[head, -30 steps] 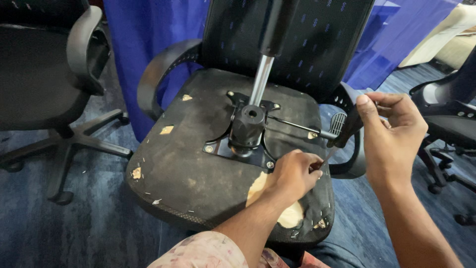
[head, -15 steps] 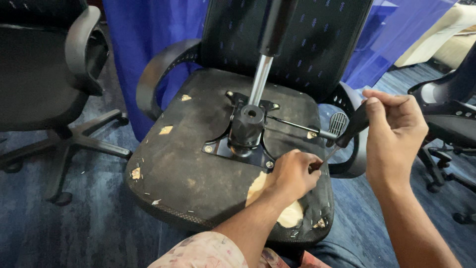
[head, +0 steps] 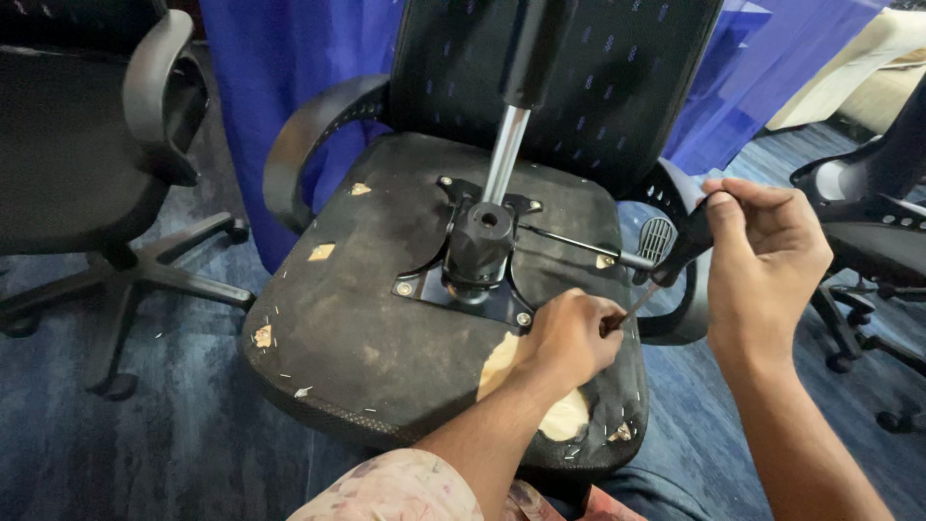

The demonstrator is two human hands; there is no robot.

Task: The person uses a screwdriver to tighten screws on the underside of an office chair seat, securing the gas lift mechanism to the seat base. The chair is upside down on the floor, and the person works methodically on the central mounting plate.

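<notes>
Chair seat: an office chair lies tipped over, the dark, worn underside of the seat [head: 386, 318] facing up in the middle of the view, with pale patches where the cover is torn near the front edge.
Labels: small tan, roughly square stickers [head: 321, 252] sit on the left part of the underside; nothing on them can be made out.
Mechanism: a black metal plate [head: 463, 285] is bolted at the centre, and a silver gas cylinder [head: 505, 154] rises from it toward the far side.
Lever: a thin rod with a ribbed grey paddle [head: 656, 238] sticks out to the right of the plate.
Screwdriver: a black-handled screwdriver [head: 687, 246] slants from upper right down to lower left, its tip at the near right part of the seat.
Right hand: the right hand [head: 767, 251] is raised at the right, fingers wrapped tight around the screwdriver handle, wrist bent.
Left hand: the left hand [head: 569, 338] rests knuckles-up on the seat, fingers pinched together at the screwdriver's tip; whether they hold a screw is probably too small to tell.
Surroundings: blue cloth [head: 280, 87] hangs at the far side; another black chair [head: 106, 164] stands at the left.
</notes>
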